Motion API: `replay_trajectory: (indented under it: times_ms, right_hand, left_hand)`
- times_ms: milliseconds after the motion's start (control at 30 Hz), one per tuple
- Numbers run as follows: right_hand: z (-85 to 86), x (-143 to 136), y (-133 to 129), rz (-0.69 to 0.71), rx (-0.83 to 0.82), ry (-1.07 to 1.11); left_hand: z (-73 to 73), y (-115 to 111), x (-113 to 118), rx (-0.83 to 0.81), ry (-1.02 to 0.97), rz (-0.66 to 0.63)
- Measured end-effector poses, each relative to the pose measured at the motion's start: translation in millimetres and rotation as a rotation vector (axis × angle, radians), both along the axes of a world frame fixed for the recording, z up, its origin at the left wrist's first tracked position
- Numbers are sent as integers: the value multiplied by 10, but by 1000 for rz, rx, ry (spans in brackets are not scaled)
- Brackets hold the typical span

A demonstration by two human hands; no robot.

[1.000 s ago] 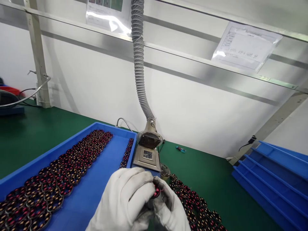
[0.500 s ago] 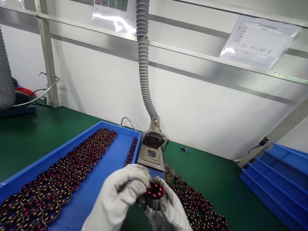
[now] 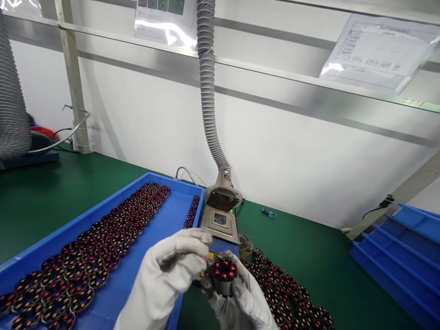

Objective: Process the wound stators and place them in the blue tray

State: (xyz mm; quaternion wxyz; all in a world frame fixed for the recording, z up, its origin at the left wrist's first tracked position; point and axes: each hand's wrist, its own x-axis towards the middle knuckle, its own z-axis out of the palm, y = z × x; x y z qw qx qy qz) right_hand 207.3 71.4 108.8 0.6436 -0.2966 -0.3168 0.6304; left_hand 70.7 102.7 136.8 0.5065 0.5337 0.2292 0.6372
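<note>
Both my hands wear white gloves at the bottom centre. My right hand (image 3: 242, 300) grips a small round wound coil part (image 3: 223, 275) with red windings, held upright. My left hand (image 3: 172, 270) pinches at the coil's left edge with thumb and fingertips, apparently on a thin wire; I cannot tell for sure. Just behind the hands sits a small metal solder pot (image 3: 220, 221) under a fume extractor hose (image 3: 209, 87).
A blue tray (image 3: 154, 229) at left holds several rows of the same coils (image 3: 103, 243). More coils (image 3: 285, 293) lie loose on the green bench at right. Stacked blue trays (image 3: 402, 247) stand at far right. A second hose (image 3: 13, 101) hangs at far left.
The coil has turned so its red windings face up. My left fingers shifted from covering it to pinching at its left edge. The view moved slightly left.
</note>
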Motion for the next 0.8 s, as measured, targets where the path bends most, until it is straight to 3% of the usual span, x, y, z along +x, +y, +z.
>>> replay_trajectory:
  times_ms: [100, 167, 233, 333, 400, 500, 600, 700, 800]
  right_hand:
    - [34, -13, 1, 33, -15, 68]
    - [46, -16, -8, 34, -7, 85]
    - [53, -14, -30, 50, -7, 92]
    - [65, 9, -68, 149, -39, 119]
    - [71, 37, -83, 225, -64, 152]
    - [69, 71, -82, 190, -54, 128]
    - [53, 73, -62, 126, -36, 74]
    - [27, 47, -20, 122, -42, 47]
    - [-1, 25, 37, 97, -40, 15]
  left_hand:
    - [75, -45, -12, -45, 239, -75]
    - [93, -58, 25, -12, 206, -213]
    - [66, -53, 55, -44, 98, -271]
    - [-16, -33, 25, -138, -11, -139]
    - [-52, -31, -26, -149, 39, -20]
    - [-60, -57, -69, -67, 367, 19]
    - [-53, -70, -39, 161, 595, -22]
    - [-49, -24, 15, 360, 498, -15]
    - [-44, 49, 68, 317, 296, -88]
